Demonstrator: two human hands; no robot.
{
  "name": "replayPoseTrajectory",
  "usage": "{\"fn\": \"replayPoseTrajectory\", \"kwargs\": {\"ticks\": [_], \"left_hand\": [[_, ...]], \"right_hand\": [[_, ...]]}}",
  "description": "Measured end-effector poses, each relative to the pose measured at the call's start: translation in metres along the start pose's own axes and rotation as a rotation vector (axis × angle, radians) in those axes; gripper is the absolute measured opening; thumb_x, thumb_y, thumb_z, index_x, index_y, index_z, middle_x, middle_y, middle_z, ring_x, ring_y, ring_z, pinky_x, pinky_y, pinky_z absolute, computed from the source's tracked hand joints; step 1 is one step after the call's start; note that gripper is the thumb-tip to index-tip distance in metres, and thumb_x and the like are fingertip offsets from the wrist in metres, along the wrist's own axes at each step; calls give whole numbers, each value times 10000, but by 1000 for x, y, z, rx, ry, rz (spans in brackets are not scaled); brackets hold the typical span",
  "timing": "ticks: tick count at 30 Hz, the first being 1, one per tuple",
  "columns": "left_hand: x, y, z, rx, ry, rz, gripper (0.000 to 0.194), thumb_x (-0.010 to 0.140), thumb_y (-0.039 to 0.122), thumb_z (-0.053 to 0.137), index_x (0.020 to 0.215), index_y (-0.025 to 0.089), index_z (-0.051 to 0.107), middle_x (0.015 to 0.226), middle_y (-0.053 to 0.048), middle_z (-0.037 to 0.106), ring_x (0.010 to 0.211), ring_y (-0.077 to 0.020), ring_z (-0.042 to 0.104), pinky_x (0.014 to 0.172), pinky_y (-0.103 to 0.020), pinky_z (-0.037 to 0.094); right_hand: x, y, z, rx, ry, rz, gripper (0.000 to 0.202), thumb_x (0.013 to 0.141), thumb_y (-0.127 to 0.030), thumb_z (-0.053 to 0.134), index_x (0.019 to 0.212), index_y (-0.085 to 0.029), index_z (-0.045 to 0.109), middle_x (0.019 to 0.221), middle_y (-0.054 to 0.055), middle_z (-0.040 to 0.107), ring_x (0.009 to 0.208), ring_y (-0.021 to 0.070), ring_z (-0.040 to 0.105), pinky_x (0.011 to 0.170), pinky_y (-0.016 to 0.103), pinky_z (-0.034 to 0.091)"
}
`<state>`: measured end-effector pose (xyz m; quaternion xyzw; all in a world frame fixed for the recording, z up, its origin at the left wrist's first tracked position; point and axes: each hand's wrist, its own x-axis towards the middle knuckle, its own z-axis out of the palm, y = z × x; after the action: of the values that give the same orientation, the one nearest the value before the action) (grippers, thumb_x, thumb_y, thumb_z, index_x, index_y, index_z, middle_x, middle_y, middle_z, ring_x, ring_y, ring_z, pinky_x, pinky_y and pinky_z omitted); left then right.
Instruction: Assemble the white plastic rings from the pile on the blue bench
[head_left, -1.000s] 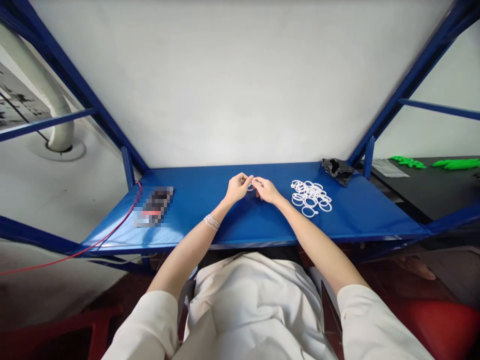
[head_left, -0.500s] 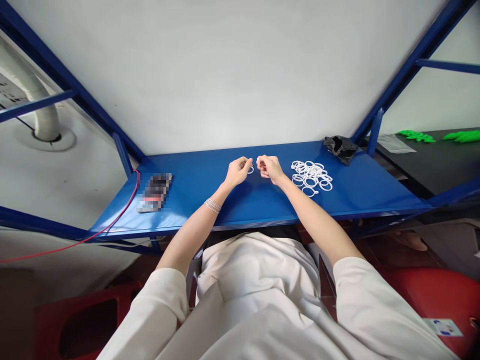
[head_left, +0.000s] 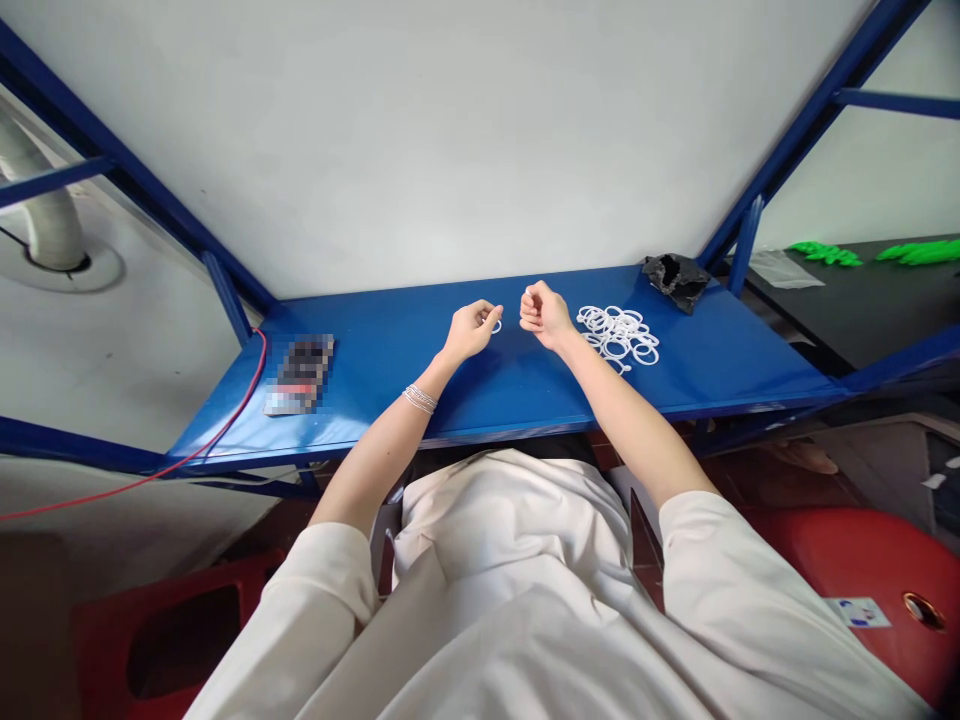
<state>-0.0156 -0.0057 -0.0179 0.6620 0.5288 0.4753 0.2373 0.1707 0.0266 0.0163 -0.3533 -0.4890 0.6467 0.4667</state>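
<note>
Over the middle of the blue table (head_left: 390,330), my left hand (head_left: 471,330) pinches a white ring (head_left: 496,326), part of which sticks out past the fingertips. My right hand (head_left: 545,315) is a short way to the right, its fingers curled closed. A small white bit shows at its thumb and forefinger, too small to name. Just right of that hand lies a loose pile of white rings (head_left: 616,347), several overlapping, some with a small knob. My right forearm covers the pile's near left edge.
A crumpled black plastic bag (head_left: 677,282) sits at the back right of the table. On the left lies a blurred-out flat item (head_left: 300,375), with a red cable (head_left: 247,395) running past it. Blue frame posts (head_left: 229,298) rise at both ends. Red stools (head_left: 847,570) stand below.
My hands have drawn a little further apart, the right one curling more tightly. The left still pinches the ring. The whole view has shifted slightly.
</note>
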Motion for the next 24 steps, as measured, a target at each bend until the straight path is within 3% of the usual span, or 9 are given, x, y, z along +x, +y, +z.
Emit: {"fn": "replayPoseTrajectory", "kwargs": {"ticks": [4,7,10,15,20,24], "left_hand": [[-1,0,0,-49,-19,18,316,973,531,764,946,220,710,720,-1,694,614,-143,598,619,-284,436],[-1,0,-2,-44,-65,33,227,937,422,787,1010,221,710,795,-5,737,583,-124,577,607,-278,441],[-1,-2,-2,-26,-76,28,172,924,357,767,977,215,687,886,-27,772,594,-120,600,614,-279,453],[0,-4,-2,6,-65,6,141,913,314,756,966,214,674,929,-40,792,621,-134,647,629,-282,466],[0,-3,-2,6,-55,-8,150,909,287,748,1029,202,720,906,-32,788,585,-129,633,618,-287,460],[1,0,-2,22,3,-5,148,901,306,800,980,209,720,860,-24,781,603,-131,633,643,-288,472]], "right_hand": [[0,14,5,-498,68,-139,473,1021,-485,664,650,-254,484,595,-19,442,562,142,352,531,302,310],[-1,19,5,-732,6,-239,511,1069,-517,597,651,-225,568,652,23,596,693,184,546,652,315,394],[-3,18,4,-769,-86,-234,652,1126,-670,494,668,-216,592,676,35,646,735,196,614,719,314,425],[-5,16,3,-794,-134,-232,787,1102,-853,451,669,-213,599,681,45,670,719,193,635,737,311,433],[-5,19,4,-771,-165,-175,768,1097,-868,475,745,-208,653,706,48,702,686,190,645,697,300,444],[-1,20,3,-853,-84,-212,621,1157,-737,509,897,-208,708,867,68,785,853,231,732,807,313,502]]}}
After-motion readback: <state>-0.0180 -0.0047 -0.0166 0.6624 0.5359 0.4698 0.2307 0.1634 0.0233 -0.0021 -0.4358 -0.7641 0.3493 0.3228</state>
